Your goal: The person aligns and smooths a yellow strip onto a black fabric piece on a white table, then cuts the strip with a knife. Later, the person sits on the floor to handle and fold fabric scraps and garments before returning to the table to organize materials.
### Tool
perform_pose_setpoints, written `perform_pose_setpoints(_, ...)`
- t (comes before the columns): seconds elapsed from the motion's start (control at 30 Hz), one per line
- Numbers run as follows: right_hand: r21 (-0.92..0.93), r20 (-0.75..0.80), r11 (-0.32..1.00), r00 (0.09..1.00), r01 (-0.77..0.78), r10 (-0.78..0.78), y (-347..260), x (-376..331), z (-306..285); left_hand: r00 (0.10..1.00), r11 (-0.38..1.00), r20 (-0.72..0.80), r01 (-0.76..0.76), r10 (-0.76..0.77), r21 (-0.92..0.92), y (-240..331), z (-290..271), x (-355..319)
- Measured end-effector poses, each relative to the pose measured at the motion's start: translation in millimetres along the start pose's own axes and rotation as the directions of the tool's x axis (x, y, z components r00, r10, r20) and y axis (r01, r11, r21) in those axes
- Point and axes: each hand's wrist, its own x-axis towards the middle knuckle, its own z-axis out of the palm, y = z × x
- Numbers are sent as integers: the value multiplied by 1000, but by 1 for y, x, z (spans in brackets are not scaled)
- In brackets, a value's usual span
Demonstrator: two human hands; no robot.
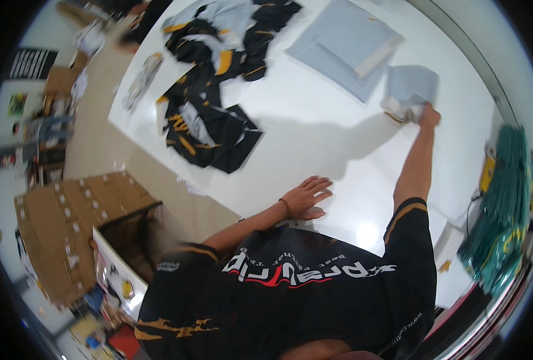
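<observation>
My right hand (430, 114) reaches to the far right of the white table (302, 144). Its fingers are closed on the near edge of a small grey folded piece (413, 83), which has a crumpled whitish lower end; whether it is cloth or a bag I cannot tell. Just left of it lie larger flat grey sheets or bags (338, 45) in a stack. My left hand (308, 197) is over the table's near edge, palm down, fingers spread, holding nothing. Black garments with yellow and grey parts (203, 132) lie loosely heaped on the table's left side.
A bundled whitish roll (143, 78) lies at the table's left edge. Cardboard boxes (80, 222) stand on the floor at left. Green plastic-wrapped bundles (500, 210) line the right side. At the far left top, part of another person (143, 24) shows, blurred.
</observation>
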Motion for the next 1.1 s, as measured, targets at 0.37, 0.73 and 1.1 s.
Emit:
perform_pose_setpoints(0.37, 460, 39, 888, 999, -21, 3, -24, -310, -103, 844, 965, -494, 259, -207, 38, -37, 5, -28)
perform_pose_setpoints(0.73, 427, 333, 904, 934, -25, -132, 16, -433, -151, 493, 727, -712, 686, -501, -36, -107, -125, -124)
perform_pose_setpoints(1.1, 607, 696, 770, 338, 195, -634, -98, -574, -160, 930, 825, -307, -6, -204, -565, 64, -86, -76)
